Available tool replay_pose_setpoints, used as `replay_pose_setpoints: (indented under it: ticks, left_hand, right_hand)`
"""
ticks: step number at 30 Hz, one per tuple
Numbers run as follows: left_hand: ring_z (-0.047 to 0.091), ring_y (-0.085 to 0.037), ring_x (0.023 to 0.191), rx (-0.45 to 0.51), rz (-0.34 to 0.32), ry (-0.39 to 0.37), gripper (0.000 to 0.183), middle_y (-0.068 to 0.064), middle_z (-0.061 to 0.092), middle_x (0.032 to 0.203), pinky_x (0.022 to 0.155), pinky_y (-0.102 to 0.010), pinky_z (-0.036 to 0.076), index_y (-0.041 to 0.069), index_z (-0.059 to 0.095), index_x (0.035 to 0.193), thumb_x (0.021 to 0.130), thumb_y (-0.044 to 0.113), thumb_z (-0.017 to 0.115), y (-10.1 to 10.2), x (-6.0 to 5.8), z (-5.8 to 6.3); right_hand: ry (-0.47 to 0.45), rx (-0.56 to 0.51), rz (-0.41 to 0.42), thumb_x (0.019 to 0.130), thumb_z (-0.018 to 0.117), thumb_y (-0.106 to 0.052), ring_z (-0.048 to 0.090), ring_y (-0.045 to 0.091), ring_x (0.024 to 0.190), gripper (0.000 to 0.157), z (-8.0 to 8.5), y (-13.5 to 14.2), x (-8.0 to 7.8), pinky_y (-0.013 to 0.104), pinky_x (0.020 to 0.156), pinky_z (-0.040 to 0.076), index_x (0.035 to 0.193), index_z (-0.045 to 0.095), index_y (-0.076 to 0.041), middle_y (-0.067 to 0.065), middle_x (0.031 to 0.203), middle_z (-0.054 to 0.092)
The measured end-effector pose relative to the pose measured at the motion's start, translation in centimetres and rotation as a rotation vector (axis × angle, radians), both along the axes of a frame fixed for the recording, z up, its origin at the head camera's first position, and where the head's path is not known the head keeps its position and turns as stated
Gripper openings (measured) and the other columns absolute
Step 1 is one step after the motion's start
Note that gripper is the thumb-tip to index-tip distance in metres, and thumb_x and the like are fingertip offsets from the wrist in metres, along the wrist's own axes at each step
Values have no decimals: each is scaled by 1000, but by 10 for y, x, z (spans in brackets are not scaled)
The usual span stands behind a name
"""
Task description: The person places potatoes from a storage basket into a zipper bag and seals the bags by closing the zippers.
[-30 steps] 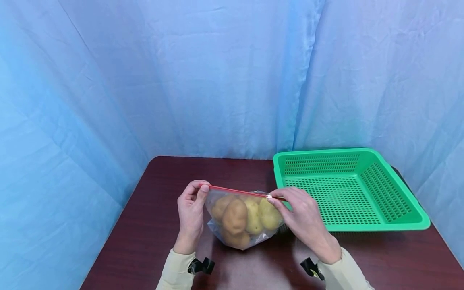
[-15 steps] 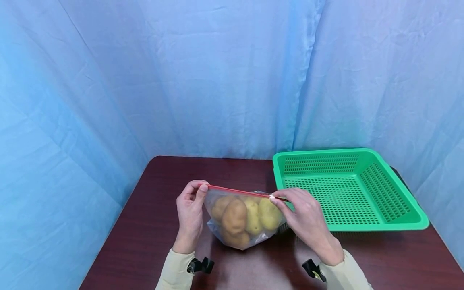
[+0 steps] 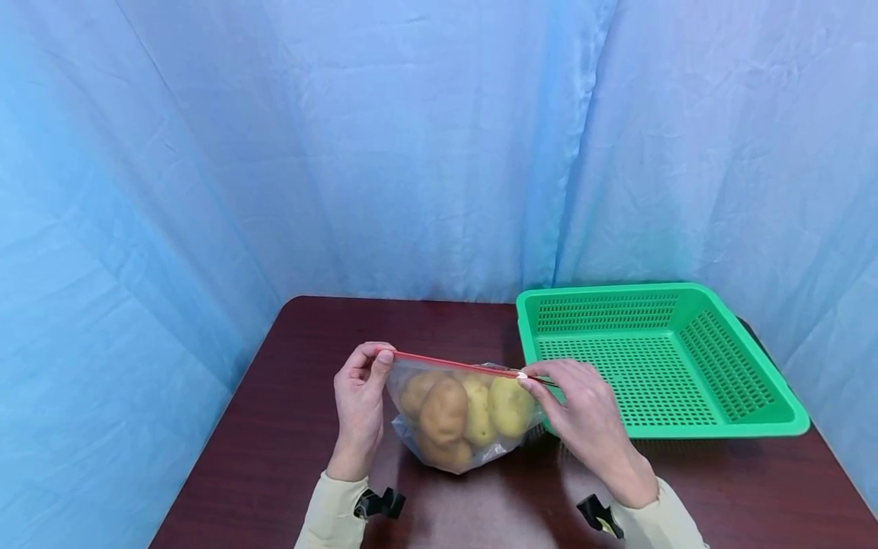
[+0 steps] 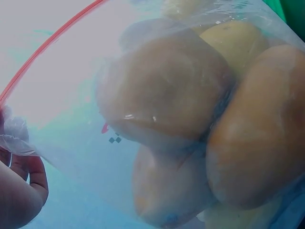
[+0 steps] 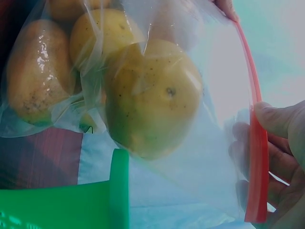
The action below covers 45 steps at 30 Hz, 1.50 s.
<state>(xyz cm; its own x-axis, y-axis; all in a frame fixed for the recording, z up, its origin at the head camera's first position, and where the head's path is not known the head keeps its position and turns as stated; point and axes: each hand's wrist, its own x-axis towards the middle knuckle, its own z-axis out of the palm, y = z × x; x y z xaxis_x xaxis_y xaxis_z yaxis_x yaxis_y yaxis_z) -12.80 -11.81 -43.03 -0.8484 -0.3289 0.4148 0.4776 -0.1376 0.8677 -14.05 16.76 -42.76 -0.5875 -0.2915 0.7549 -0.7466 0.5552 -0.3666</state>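
A clear zip bag (image 3: 490, 451) full of several potatoes (image 3: 444, 412) is held up by its mouth in the head view. Along its top runs a red zip strip (image 3: 446, 361). My left hand (image 3: 360, 404) pinches the strip's left end between thumb and fingers. Near the right end, my right hand (image 3: 586, 404) pinches a small white slider (image 3: 523, 375) on the strip. In the right wrist view the thumb (image 5: 276, 117) presses one side of the red strip, with fingers seen through the plastic behind it. Potatoes fill most of the left wrist view.
A green perforated basket (image 3: 754, 366) stands at the right back of the dark wooden table (image 3: 274, 427), just beyond my right hand. Light blue curtains (image 3: 411, 152) hang behind the table and at its sides.
My right hand has slid a little to the right along the strip, with the white slider between its fingers. The left hand and the potatoes stay nearly still.
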Motion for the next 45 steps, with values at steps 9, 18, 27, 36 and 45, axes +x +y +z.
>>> replay_pose_setpoints:
  ticks: [9,18,27,36,45]
  left_hand:
    - [58,-7,81,8,10,-1,14,3,70,95,71,-19,47,-16,63,102,99,-3,65,0,0,0]
    - [60,-9,84,-4,10,-2,12,2,71,94,73,-21,50,-14,64,103,99,-3,64,-4,1,-1]
    - [61,-9,84,10,13,12,17,3,71,94,75,-21,50,-19,60,103,99,-3,64,-4,0,-2]
    - [60,-9,82,24,14,4,9,2,71,94,73,-21,49,-11,66,101,99,-2,65,-5,0,-3]
    - [60,-9,83,35,17,4,11,3,71,94,74,-21,50,-12,65,102,100,-2,64,-6,0,-3]
  right_hand:
    - [-3,0,-15,105,56,-47,72,21,85,43,-1,5,2,35,81,48,97,76,-9,0,90,76]
    - [22,-11,-28,105,56,-48,72,22,84,45,-2,10,2,35,79,48,98,76,-8,1,90,76]
    - [-13,4,-40,103,62,-43,72,22,87,37,-2,16,4,34,83,48,100,77,-8,1,93,76]
    - [-40,13,-70,102,64,-42,71,23,89,37,-2,24,6,35,83,47,102,77,-8,2,94,77]
    - [-46,0,-90,102,65,-39,71,23,88,32,-4,30,6,36,82,48,102,78,-9,1,94,77]
